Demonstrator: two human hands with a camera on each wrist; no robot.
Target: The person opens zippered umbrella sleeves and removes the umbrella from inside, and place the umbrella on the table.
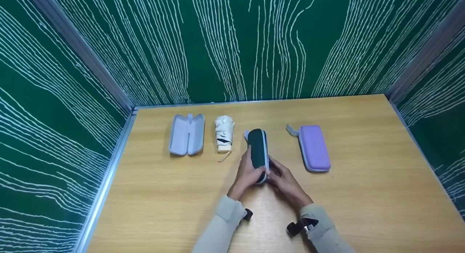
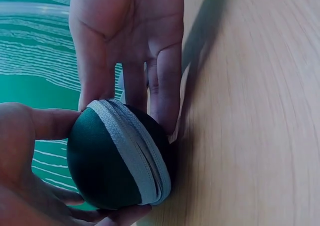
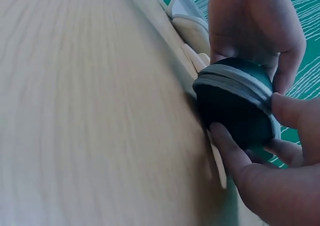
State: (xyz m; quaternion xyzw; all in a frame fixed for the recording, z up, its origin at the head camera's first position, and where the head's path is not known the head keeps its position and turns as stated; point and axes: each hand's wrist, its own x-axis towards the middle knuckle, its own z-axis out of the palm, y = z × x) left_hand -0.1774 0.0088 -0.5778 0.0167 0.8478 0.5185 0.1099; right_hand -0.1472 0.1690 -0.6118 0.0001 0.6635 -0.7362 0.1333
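A dark green zip case (image 1: 258, 147) with a pale grey zip band (image 2: 131, 153) is between my two hands, near the middle of the table. My left hand (image 1: 248, 172) grips it along its left side, thumb across the top. At the near right end, my right hand (image 1: 285, 178) pinches the case by the zip band. The right wrist view shows the rounded dark end of the case (image 3: 235, 113) held between thumb and fingers. A pale loop tab (image 1: 246, 135) sticks out at its far end. I cannot tell whether the zip is fully closed.
An unfolded pale grey case (image 1: 178, 136) lies at the left of the wooden table (image 1: 163, 209). Beside it is a folded cream umbrella (image 1: 224, 131) with a wrist cord. A purple zip case (image 1: 315, 147) with a grey strap lies to the right. Green patterned panels (image 1: 254, 45) surround the table.
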